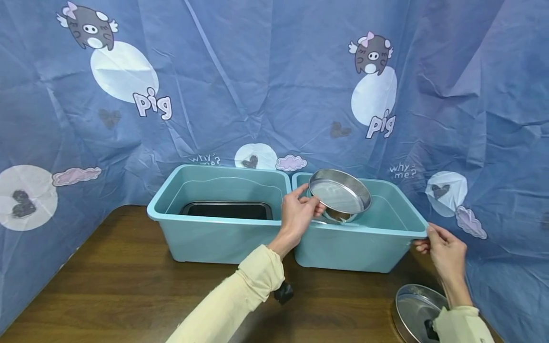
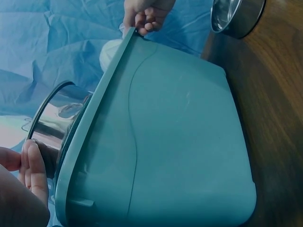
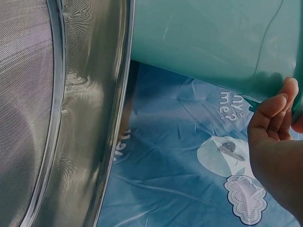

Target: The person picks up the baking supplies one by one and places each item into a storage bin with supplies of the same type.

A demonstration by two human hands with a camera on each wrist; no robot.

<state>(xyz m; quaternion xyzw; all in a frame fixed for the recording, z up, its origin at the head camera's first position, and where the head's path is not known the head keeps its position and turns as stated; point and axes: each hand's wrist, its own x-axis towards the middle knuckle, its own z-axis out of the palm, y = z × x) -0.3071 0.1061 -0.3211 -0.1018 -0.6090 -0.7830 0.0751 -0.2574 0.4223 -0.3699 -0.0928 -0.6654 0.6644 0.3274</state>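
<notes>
My left hand [image 1: 297, 213] pinches the near left edge of a round metal sieve [image 1: 340, 191]. The sieve is tilted over the front of the right teal bin [image 1: 347, 250]; its silver side wall [image 2: 59, 111] shows above the bin's rim in the left wrist view. With fingers and thumb, my right hand [image 1: 447, 250] grips the front right corner of that bin's rim. From the right wrist view, this hand [image 3: 274, 127] holds the rim from outside. Another round sieve [image 1: 416, 307], its fine mesh [image 3: 26, 104] seen close up, lies on the table below the right forearm.
A second teal bin [image 1: 214, 240] stands directly left of the first, with a dark rectangular tray [image 1: 231, 210] inside. Both are on a brown wooden table [image 1: 128, 290]. A blue cloth [image 1: 257, 95] with pig prints hangs behind and along both sides.
</notes>
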